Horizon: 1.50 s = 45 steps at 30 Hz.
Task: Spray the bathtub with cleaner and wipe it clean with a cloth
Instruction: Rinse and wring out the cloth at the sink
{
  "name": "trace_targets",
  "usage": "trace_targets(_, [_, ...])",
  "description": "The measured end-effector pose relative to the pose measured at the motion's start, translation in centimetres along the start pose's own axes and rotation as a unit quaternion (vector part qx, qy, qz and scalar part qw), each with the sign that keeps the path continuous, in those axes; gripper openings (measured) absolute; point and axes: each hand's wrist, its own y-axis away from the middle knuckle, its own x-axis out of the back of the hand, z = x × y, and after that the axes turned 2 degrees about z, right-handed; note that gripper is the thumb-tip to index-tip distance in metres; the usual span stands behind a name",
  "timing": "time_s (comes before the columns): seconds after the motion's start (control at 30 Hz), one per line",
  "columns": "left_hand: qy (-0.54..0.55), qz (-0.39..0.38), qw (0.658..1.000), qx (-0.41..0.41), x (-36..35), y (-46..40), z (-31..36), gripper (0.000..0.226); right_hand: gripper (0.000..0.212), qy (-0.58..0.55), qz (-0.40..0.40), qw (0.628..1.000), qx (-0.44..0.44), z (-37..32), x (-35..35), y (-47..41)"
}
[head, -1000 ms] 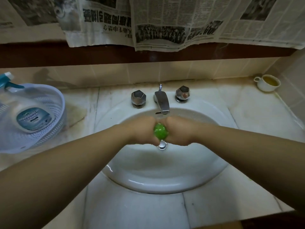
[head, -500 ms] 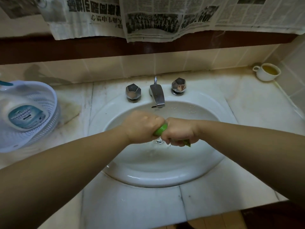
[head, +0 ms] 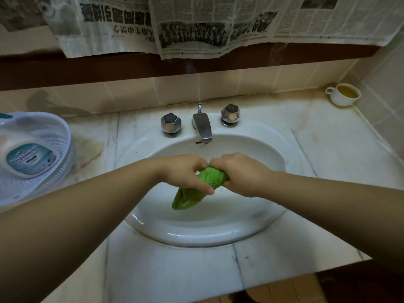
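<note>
Both hands' curled fingers point(head: 204, 187) grip the green cloth point(head: 205, 184) over the sink point(head: 207, 235).

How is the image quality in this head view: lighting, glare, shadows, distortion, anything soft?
Head view: dim, warm light; a glare streak on the near sink rim; wide-angle bending bows the counter and stretches the forearms at the edges; a soft shadow on the tiles above the basket; the green cloth, gripped by the left hand and right hand, is sharp; the cleaner bottle label is slightly soft.

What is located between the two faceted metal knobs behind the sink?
The metal faucet spout stands between the left knob and right knob, in the head view.
</note>
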Motion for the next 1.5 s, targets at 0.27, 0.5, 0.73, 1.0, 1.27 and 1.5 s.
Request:
trace_targets(0.27, [0.107,0.096,0.988,-0.054,-1.4,1.4,0.5,0.017,0.041,-0.203,0.037,0.977,-0.043,0.5,2.2,1.8])
trace_targets(0.5, [-0.219,0.22,0.951,-0.016,-3.3,0.0,1.0,0.039,0.028,-0.398,-0.01,0.852,-0.341,-0.9,-0.4,-1.0])
trace_targets(0.73, [-0.317,0.268,0.908,-0.052,-4.3,-0.4,0.9,0.04,0.012,-0.469,-0.059,0.775,-0.419,-1.0,-0.7,-0.6])
trace_targets(1.0, [0.305,0.082,0.949,0.018,-2.1,2.2,-0.4,0.043,0.032,-0.444,0.03,0.85,-0.283,0.9,0.6,-0.1])
trace_targets(1.27, [0.365,0.107,0.925,0.004,-2.2,1.8,0.8,0.051,0.046,-0.077,0.139,0.985,-0.063,-2.8,0.4,-0.3])
trace_targets(1.5, [-0.108,0.186,0.976,-0.007,-2.5,2.8,0.5,0.06,0.056,-0.176,0.039,0.971,-0.16,-4.1,1.8,-1.9])
